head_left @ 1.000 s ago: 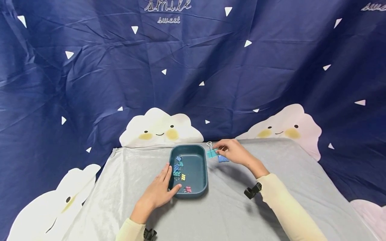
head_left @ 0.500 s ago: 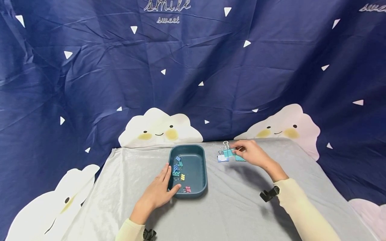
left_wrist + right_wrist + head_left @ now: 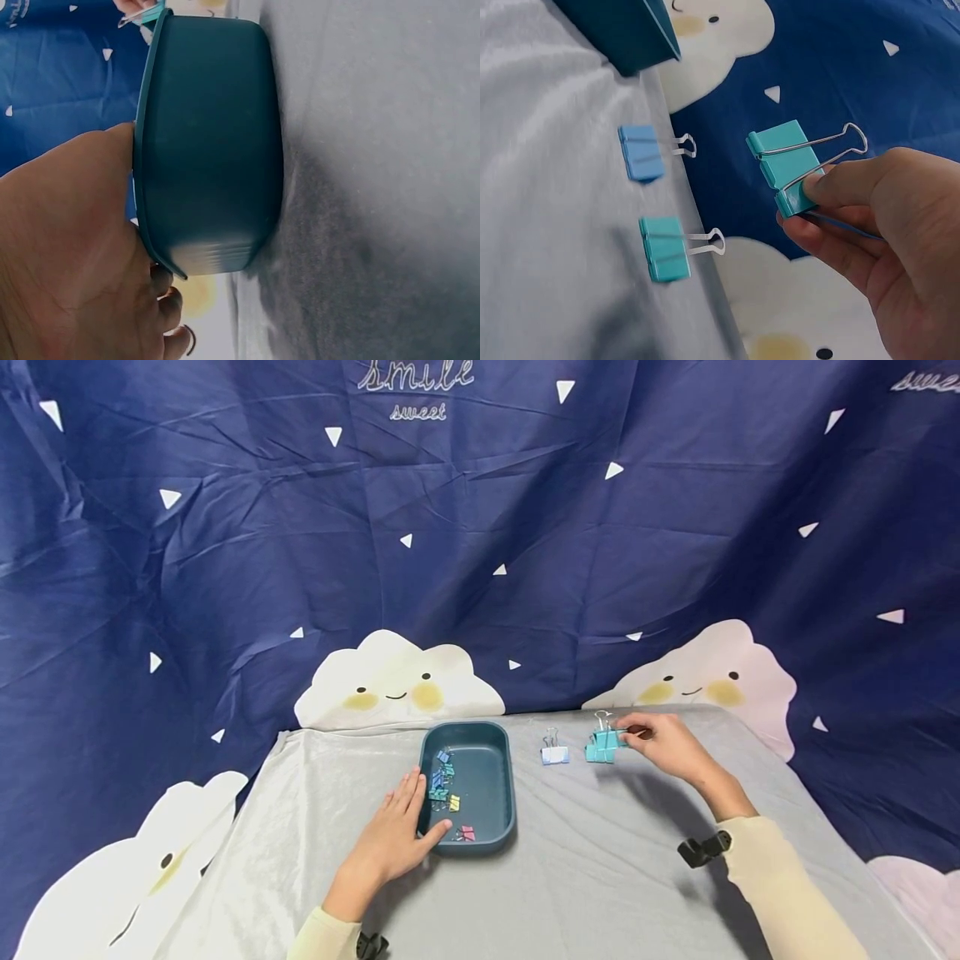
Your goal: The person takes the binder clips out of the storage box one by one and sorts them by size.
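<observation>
In the head view my right hand (image 3: 663, 743) pinches a large teal binder clip (image 3: 786, 161) between thumb and fingers, above the cloth. Behind it in that view, partly covered, a second teal binder clip (image 3: 665, 249) lies on the cloth. A blue binder clip (image 3: 555, 755) lies to its left. My left hand (image 3: 393, 831) rests on the left rim of a dark teal box (image 3: 513, 793), its fingers fairly straight and the thumb at the near corner. Inside the box are several small clips, among them a yellow clip (image 3: 454, 803) and a pink clip (image 3: 467, 833).
Grey cloth (image 3: 585, 877) covers the table. A dark blue curtain (image 3: 480, 527) with white clouds and triangles hangs behind its back edge. The blue clip lies between the box and the teal clips.
My right hand has carried the teal clip rightward, away from the box and past the blue clip, to over the other teal clip. My left hand has stayed on the box.
</observation>
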Motion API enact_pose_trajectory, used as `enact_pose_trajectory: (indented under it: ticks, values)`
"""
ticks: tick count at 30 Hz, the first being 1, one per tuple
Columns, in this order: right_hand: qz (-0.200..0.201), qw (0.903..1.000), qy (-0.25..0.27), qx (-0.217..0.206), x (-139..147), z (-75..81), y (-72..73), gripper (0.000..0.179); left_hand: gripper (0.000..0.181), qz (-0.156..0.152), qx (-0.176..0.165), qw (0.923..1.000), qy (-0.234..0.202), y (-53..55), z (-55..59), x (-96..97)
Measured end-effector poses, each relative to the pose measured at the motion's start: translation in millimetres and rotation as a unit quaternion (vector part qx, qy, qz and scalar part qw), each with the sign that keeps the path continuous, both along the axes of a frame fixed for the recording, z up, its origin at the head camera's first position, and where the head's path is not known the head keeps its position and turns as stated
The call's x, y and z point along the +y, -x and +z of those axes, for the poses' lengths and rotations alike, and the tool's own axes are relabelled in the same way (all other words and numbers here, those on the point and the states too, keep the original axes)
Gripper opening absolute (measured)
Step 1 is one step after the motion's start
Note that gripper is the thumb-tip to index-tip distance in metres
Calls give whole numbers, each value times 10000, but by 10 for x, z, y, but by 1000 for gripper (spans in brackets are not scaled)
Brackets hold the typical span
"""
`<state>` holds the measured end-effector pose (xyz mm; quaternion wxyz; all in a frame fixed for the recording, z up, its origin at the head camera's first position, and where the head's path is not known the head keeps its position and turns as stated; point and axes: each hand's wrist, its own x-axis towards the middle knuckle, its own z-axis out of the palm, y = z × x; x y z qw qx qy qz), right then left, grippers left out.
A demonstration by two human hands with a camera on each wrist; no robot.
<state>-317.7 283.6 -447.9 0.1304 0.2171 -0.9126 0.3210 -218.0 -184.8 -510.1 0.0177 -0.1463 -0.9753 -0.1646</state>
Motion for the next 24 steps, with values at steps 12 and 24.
enact_pose_trajectory:
  ticks: [12,24]
  values:
    - [-322,9995,25,-22,351,-98,-3,20,97,-11,110,9999,19,7,-25,-10]
    - [-617,9980,108,-63,534,-196,19,19,97,-17,123,9999,-64,11,-40,-7]
